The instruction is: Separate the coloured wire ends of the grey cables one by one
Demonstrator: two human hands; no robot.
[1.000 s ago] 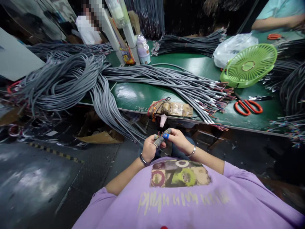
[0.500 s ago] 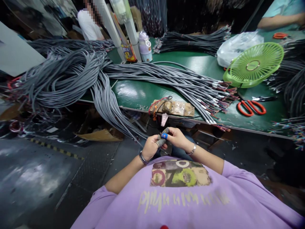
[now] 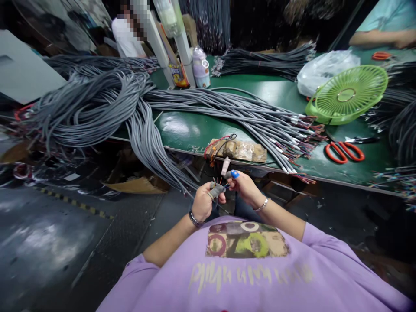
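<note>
- Green desk (image 3: 182,125), spans the view.
- Grey cables (image 3: 227,104), looped at left, stripped ends fanned toward right.
- Green fan (image 3: 349,93), on desk, right side.
- Left hand (image 3: 204,201), pinching thin wires between wrapped fingertips.
- Right hand (image 3: 247,188), just beside, digits curled (blue wrap on one); can't tell if gripping a strand.
- Thin wires (image 3: 221,180), splayed, between hands, near desk's front edge.
</note>
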